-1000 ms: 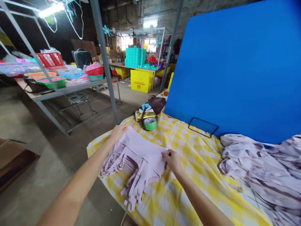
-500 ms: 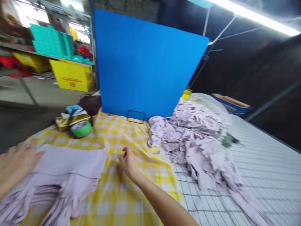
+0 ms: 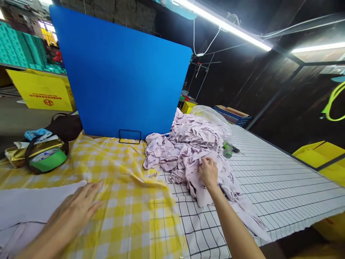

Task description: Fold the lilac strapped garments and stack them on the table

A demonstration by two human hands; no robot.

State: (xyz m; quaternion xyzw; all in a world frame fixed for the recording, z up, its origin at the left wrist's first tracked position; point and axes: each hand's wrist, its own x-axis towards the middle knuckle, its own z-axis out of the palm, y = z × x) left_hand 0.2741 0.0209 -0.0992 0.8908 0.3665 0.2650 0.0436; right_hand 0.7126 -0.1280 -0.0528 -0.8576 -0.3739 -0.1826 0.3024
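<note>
My right hand (image 3: pixel 209 173) reaches into a heaped pile of pale lilac fabric pieces (image 3: pixel 188 144), its fingers curled in and pinching a piece near the front of the pile. My left hand (image 3: pixel 78 205) is open, fingers stretched forward and slightly blurred. It hovers at or rests on the right edge of a flat lilac cloth stack (image 3: pixel 29 205); whether it touches cannot be told. Under that stack spreads a yellow-and-white checked cloth (image 3: pixel 121 205).
A blue board (image 3: pixel 121 75) stands upright behind, with a black wire stand (image 3: pixel 129 136) at its foot. Green tape (image 3: pixel 48 160) lies at left. A green tool (image 3: pixel 228 149) lies beside the pile on the white grid-patterned cover (image 3: pixel 283 180). Yellow boxes (image 3: pixel 40 91) stand around.
The view has turned right. My right hand has gone from above the checked cloth to the fabric pile and closed on a piece. My left hand has shifted right across the lilac stack.
</note>
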